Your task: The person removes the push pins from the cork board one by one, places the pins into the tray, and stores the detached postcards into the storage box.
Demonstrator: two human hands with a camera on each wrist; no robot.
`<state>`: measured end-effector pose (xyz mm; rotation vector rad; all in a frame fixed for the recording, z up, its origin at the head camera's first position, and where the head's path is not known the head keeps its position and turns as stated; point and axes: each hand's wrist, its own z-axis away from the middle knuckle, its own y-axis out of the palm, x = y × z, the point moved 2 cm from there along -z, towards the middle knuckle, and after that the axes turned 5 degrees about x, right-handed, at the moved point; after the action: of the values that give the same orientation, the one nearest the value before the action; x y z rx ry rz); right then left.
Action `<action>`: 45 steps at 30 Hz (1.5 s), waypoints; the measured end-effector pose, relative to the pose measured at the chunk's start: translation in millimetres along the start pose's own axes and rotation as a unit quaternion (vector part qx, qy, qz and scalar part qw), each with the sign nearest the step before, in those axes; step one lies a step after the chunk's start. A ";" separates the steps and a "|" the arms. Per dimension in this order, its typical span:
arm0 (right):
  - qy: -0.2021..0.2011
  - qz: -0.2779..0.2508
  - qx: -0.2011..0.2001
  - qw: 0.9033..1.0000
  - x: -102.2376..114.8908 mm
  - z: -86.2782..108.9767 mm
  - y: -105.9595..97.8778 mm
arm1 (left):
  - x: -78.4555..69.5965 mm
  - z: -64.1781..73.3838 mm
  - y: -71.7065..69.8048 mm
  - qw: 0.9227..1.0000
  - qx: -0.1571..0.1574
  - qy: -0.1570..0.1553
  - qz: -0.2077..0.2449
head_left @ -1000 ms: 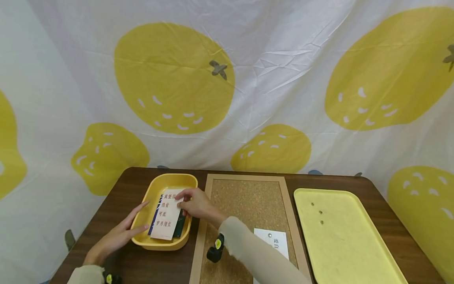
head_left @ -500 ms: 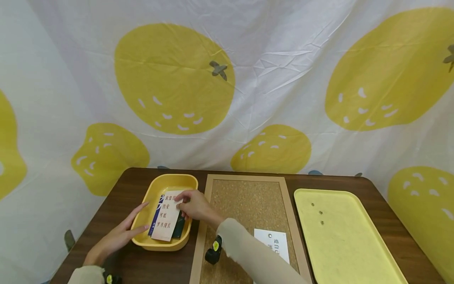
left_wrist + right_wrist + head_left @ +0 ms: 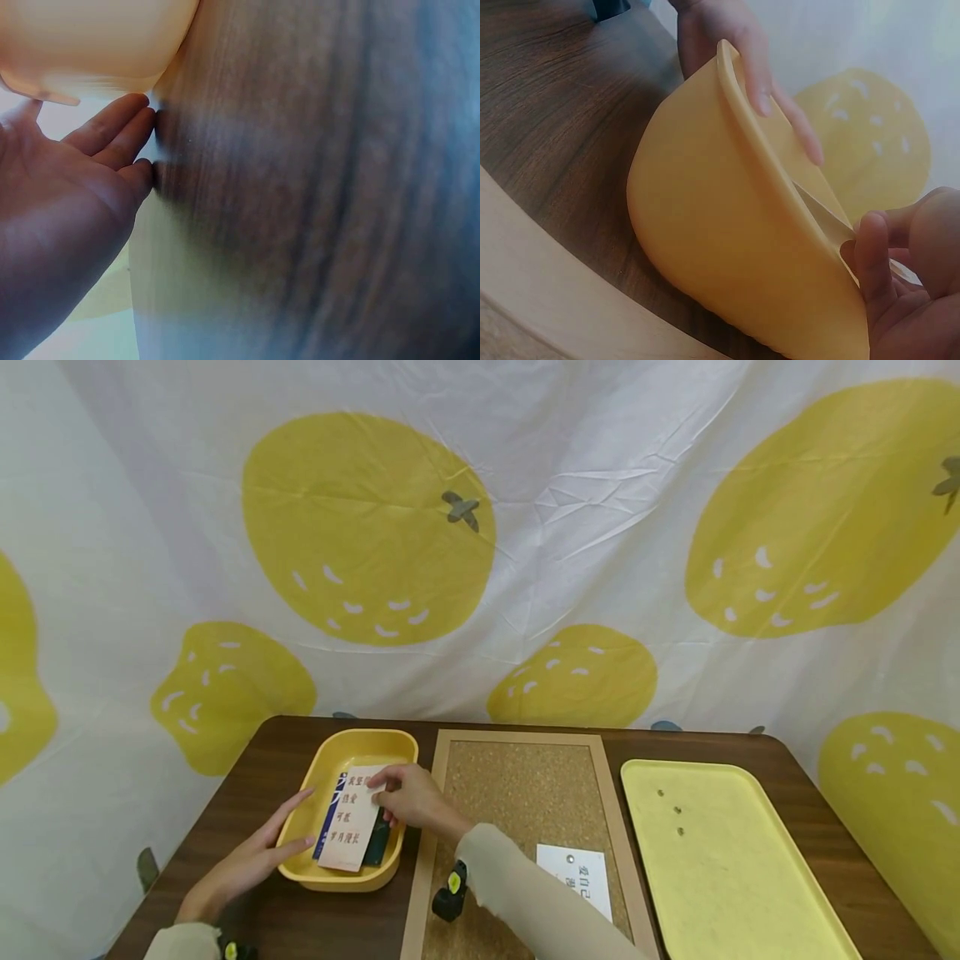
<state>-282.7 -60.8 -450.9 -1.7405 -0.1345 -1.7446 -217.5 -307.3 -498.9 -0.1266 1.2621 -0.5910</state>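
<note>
A pale card with red Chinese characters is in a yellow plastic basin. My right hand pinches its upper right edge between thumb and fingers; in the right wrist view the card's edge shows just above the rim. Under it lie a blue card and a dark green card, both partly covered. My left hand rests at the basin's left rim, thumb and a finger extended over it. In the left wrist view, its other fingers lie fairly straight outside the wall.
Right of the basin lies a framed cork board. A white card is pinned on it, partly under the right sleeve. Farther right, a pale yellow tray holds several small pins. A lemon-print cloth hangs behind the table.
The pale card has shifted slightly toward me and left in the basin, with the right hand pinching it throughout. My left hand has stayed at the rim.
</note>
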 end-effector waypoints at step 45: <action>-0.010 0.002 -0.042 0.999 -5.0 -1.4 3.0 | -0.8 0.4 0.8 1.000 0.003 0.005 -0.004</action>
<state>-282.9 -62.1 -456.8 -1.8169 -0.0664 -1.7540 -217.0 -306.4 -498.4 -0.1241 1.2696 -0.6036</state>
